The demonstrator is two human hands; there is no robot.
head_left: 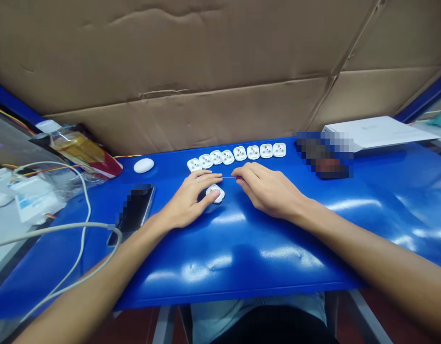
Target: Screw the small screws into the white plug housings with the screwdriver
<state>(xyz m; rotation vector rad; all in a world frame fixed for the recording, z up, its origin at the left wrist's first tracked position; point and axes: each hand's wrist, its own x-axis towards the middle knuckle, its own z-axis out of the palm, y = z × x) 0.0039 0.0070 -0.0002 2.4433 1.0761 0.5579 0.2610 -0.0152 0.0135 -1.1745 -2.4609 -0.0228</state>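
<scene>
Red-handled tool, crosswise, leftward-pointing

Bright, diffuse illumination. White glare breaks across the glossy blue tabletop, with soft dark patches between highlights; the cardboard shows a muted tone. Wide-angle distortion elongates both forearms toward the edges. Small white pieces lack crisp detail; mosaic blocks partly mask the phone.
</scene>
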